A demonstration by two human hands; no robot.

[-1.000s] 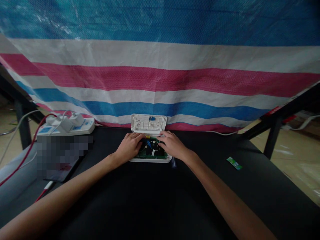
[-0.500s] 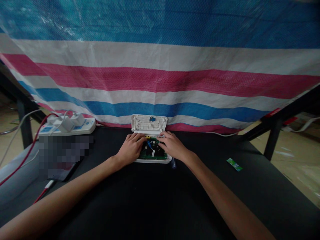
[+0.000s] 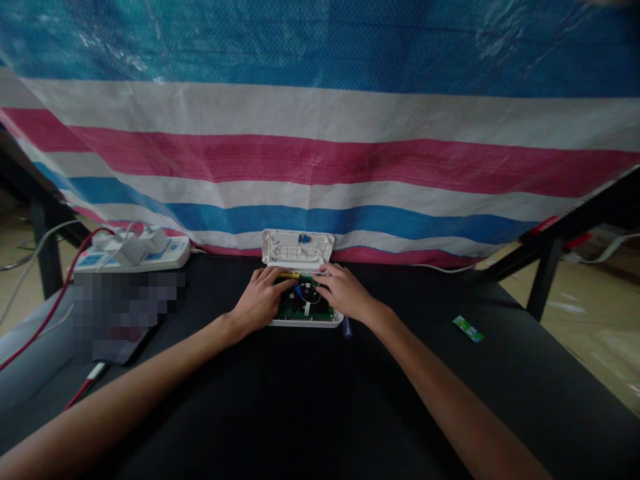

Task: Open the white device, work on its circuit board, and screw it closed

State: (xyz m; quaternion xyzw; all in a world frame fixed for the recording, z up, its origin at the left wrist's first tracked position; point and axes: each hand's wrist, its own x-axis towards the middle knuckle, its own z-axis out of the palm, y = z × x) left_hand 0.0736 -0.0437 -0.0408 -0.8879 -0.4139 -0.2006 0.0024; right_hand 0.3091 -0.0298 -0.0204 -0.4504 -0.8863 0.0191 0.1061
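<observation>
White plastic box [image 3: 305, 319] lies open at the far middle of the black tabletop [image 3: 310, 400], lid [image 3: 298, 247] upright against the striped tarp [image 3: 320, 153]. Left hand [image 3: 261, 300] has slid slightly inward over the green board [image 3: 306, 308] since earlier; right hand [image 3: 345, 293] is unmoved. Both rest with fingers curled inside the box; whether either grip pinches anything cannot be told.

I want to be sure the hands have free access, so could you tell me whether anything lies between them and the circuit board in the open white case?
Nothing visible does. The left hand and right hand already rest on the open white case, fingertips at the circuit board; the lid is folded back behind.
</observation>
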